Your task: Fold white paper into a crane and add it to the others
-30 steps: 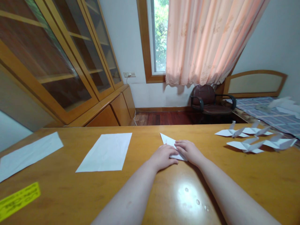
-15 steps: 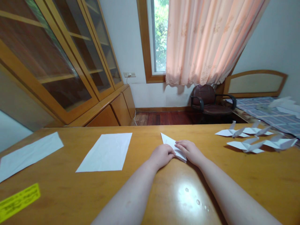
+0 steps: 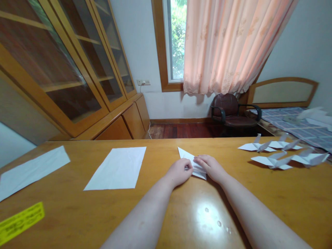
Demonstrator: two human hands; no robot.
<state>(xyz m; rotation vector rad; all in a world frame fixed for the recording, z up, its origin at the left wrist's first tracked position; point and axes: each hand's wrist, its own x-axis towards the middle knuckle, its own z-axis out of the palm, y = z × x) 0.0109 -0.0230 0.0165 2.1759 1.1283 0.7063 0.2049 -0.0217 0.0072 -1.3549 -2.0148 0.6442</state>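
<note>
A piece of folded white paper (image 3: 199, 174) lies on the wooden table, its pointed tip toward the far side. My left hand (image 3: 181, 172) is closed at the paper's left edge, thumb and index finger pinching a layer that stands slightly raised from the one beneath. On the paper's right side rests my right hand (image 3: 209, 166), fingers stretched out and pressing it down. Part of the paper is hidden under both hands. Off to the right stand several folded paper birds (image 3: 275, 161) with raised wings.
A flat white sheet (image 3: 118, 168) lies left of my hands, and another white sheet (image 3: 33, 171) is farther left. A yellow label (image 3: 22, 223) sits at the near left of the table (image 3: 103, 218). Beyond the far edge is a brown armchair (image 3: 233, 112).
My left fingers have shifted slightly and lifted a paper layer, so a lower layer now shows near the paper's near end. My right hand has hardly moved.
</note>
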